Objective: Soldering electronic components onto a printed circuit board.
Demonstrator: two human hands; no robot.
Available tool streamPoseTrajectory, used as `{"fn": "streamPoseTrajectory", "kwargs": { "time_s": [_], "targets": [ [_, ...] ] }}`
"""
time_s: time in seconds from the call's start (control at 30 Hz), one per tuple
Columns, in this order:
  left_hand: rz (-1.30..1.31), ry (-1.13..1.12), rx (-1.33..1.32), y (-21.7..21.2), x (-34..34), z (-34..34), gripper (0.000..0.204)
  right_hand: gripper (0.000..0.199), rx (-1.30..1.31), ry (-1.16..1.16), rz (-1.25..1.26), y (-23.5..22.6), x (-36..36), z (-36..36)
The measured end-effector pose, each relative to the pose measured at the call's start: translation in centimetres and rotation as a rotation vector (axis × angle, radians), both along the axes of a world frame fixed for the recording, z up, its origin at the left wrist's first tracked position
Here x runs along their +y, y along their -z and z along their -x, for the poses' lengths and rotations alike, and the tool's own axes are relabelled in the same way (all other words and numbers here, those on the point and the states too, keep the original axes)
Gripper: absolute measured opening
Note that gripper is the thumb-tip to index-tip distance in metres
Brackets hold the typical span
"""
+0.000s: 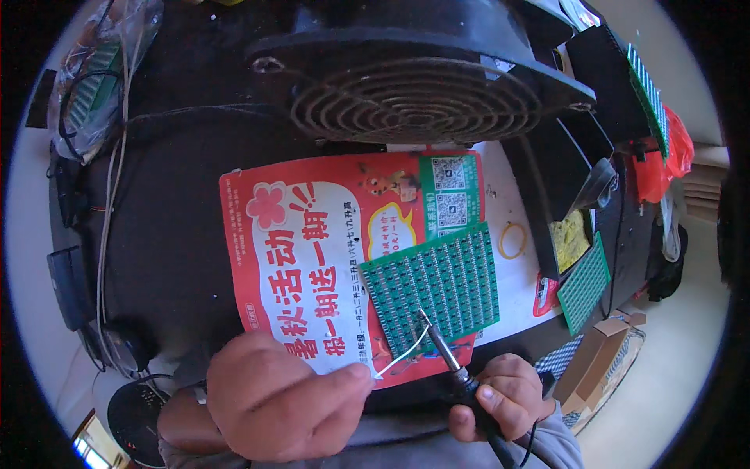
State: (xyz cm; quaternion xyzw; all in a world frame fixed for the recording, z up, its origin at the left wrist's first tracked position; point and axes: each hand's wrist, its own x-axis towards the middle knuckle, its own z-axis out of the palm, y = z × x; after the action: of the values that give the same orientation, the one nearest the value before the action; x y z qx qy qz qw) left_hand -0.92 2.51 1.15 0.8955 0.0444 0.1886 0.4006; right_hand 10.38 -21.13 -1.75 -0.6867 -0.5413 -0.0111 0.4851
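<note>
A green circuit board panel point(461, 273), covered with rows of small parts, lies on a red and white printed sheet point(258, 203). My right hand point(508, 395) is closed around the dark handle of a soldering iron point(445, 352). The iron's metal tip touches or hovers just over the lower middle of the panel; I cannot tell which. Between the thumb and fingers of my left hand point(289, 395) is pinched a thin whitish solder wire point(402, 358). It curves up to the right, its far end close to the iron's tip.
A large black fan point(422, 102) with a round grille stands behind the sheet. Right of it are a black holder with a yellow sponge point(570, 242), another green panel point(584, 283) and a rubber band point(512, 240). Cables point(109, 211) run down the left side; a cardboard box point(598, 359) sits lower right.
</note>
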Motion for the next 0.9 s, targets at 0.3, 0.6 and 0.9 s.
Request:
{"fn": "streamPoseTrajectory", "kwargs": {
  "time_s": [0.3, 0.6, 0.9],
  "targets": [
    [-0.099, 0.074, -0.012, 0.6, -0.7, -0.3, 0.024, 0.034, -0.003, 0.011, -0.016, 0.4, -0.3, 0.3],
    [-0.120, 0.086, -0.026, 1.4, -0.8, -0.5, 0.025, 0.034, 0.020, 0.016, -0.017, 0.4, -0.2, 0.3],
    [-0.157, 0.120, -0.057, 1.1, -0.7, -0.8, 0.027, 0.032, 0.020, 0.034, 0.004, 0.1, -0.1, 0.3]
  ]
}}
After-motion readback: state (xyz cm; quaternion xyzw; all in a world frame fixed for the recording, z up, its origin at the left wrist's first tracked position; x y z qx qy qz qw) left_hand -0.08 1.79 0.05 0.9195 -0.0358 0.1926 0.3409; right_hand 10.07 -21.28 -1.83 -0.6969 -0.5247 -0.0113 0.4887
